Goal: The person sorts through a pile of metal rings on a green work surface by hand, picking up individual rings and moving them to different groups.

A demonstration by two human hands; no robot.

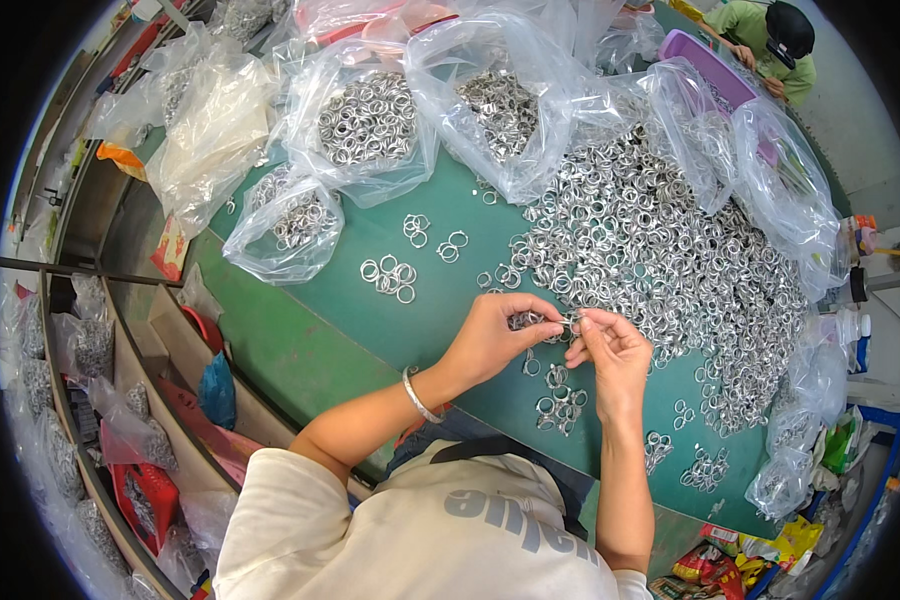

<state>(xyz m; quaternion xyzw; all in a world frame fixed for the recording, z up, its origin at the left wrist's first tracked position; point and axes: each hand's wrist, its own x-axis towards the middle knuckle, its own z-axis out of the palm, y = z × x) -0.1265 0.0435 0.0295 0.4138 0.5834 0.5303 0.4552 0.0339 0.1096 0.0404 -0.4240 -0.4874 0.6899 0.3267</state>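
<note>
Both forearms rise from the lower edge and bend inward, meeting above the green bench [310, 350]: the left hand [490, 340] has its grip pinched shut on a few linked metal rings [530, 320], and the right hand [610, 350] nips one end of them between thumb and fingertips. With so slight a hold, I judge a ring could spring free and vanish into the big loose heap of rings [660, 250] just beyond.

Green table [300, 350]: loose ring heap [660, 250], small ring clusters [390, 278], ring-filled plastic bags [365, 125].

ring heap [660, 250] right, bags [365, 125] behind
</note>
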